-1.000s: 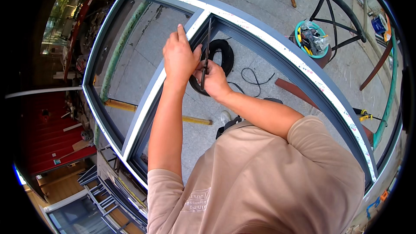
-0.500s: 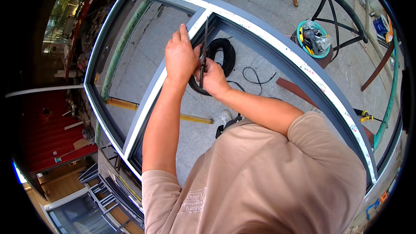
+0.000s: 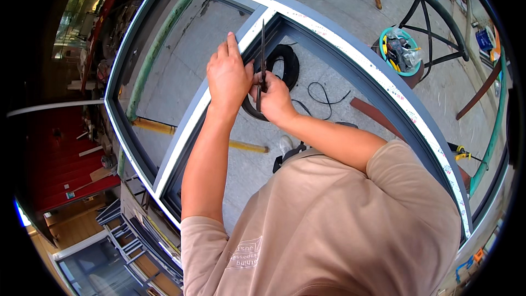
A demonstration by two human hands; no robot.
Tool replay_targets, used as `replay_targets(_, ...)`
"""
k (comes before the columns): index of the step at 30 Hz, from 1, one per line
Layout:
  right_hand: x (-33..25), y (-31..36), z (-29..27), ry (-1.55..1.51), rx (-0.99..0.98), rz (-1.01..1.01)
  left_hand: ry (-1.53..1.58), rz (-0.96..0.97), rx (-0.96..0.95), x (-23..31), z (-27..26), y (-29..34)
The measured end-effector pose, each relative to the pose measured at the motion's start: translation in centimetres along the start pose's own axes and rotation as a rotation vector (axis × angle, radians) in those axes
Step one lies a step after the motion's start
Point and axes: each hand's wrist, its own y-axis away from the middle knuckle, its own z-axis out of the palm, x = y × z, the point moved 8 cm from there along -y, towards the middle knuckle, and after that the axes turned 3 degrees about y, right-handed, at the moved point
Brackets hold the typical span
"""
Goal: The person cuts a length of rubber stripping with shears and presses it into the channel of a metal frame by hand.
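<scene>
A large grey window frame (image 3: 350,40) with white, printed film on its face stands in front of me. My left hand (image 3: 229,77) straddles its dividing bar (image 3: 186,126), fingers along one side and thumb at the inner edge. Close beside it, my right hand (image 3: 275,97) is closed round a long, thin dark tool (image 3: 263,49). The tool stands roughly parallel to the picture's height and tapers toward its far end; its exact kind is unclear. Both thumbs are close together at the bar's inner groove, where the fingers hide what they touch.
Beyond the opening, a black coil (image 3: 289,66) lies on the concrete floor, with a loose black cord (image 3: 323,98) nearby. A turquoise basin (image 3: 419,68) of tools and bags stands right, beside a black tubular stand (image 3: 445,8). Green pipes (image 3: 156,57) show through the left pane.
My right hand and the dark tool have shifted slightly to the right and turned a little. The left hand stays on the bar. The whole view has shifted a little.
</scene>
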Motion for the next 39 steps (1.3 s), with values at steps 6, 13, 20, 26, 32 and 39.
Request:
replay_targets(6,-3.6,0.2,-4.3,0.191,0.018,0.037,0.019,0.014,0.025,0.0,0.4,0.0)
replay_targets(13,-17.4,-5.0,-7.4,0.836,-0.121,-0.437,-0.011,-0.062,0.043,-0.6,-0.3,0.9)
replay_targets(20,-17.7,-17.3,-10.5,1.491,-0.158,-0.336,0.012,-0.072,-0.004,0.2,0.8,-0.2)
replay_targets(26,-16.4,-18.3,-8.0,1.573,-0.264,-0.372,0.019,-0.103,-0.02,-0.4,0.5,0.1)
replay_targets(32,-17.0,-16.4,-8.3,1.547,-0.214,-0.516,0.01,-0.075,0.042,-0.7,0.7,0.0)
replay_targets(39,-19.1,-10.7,-4.4,1.338,-0.39,-0.949,0.026,-0.074,0.02,-1.0,0.8,-0.1)
